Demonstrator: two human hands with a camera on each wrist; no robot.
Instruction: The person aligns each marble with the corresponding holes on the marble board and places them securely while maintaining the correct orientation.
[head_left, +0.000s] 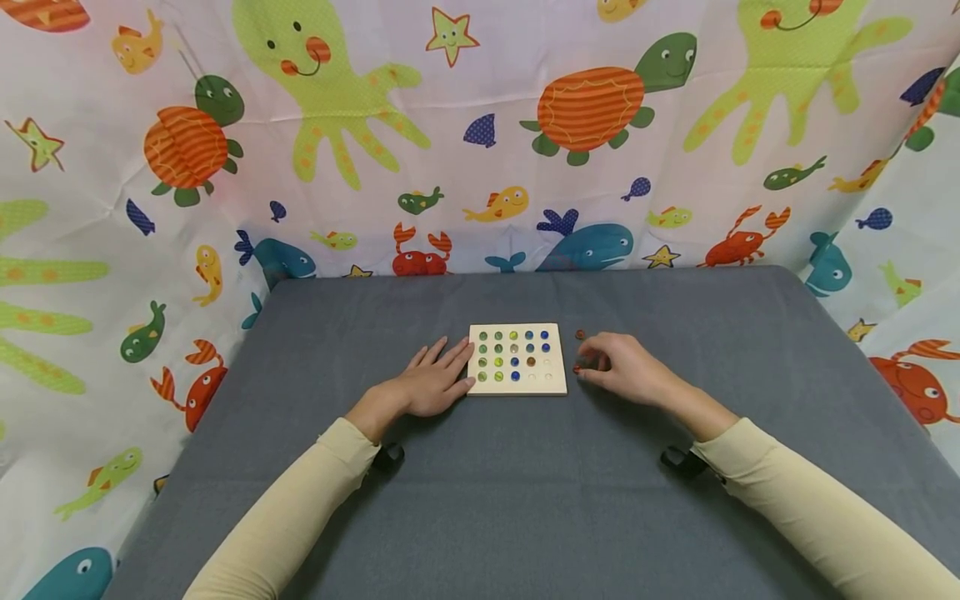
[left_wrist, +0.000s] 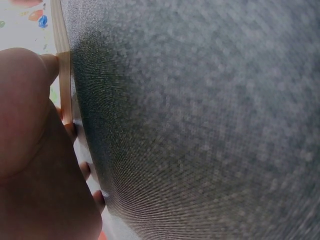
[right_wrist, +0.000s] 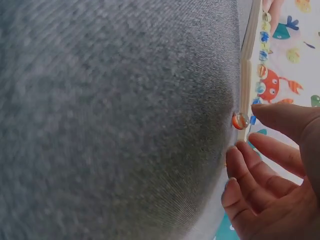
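Observation:
A pale wooden board (head_left: 522, 389) lies on the grey cloth with green, yellow and blue marbles in rows of round hollows. One brown-orange marble (head_left: 531, 362) sits among them, and bare hollows show at the lower right. My left hand (head_left: 435, 383) lies spread at the board's left edge, thumb and fingertips touching it. Right of the board, my right hand (head_left: 626, 367) has its thumb and index finger parted, tips close to an orange marble (right_wrist: 240, 121) on the cloth. Another brown-orange marble (head_left: 581, 334) lies farther back, near the knuckles.
Grey cloth (head_left: 480, 500) covers the table. Behind and at both sides hangs a white curtain (head_left: 480, 75) printed with sea animals. A dark strap (head_left: 682, 461) hangs beneath the right cuff, and another strap (head_left: 389, 457) is at the left cuff.

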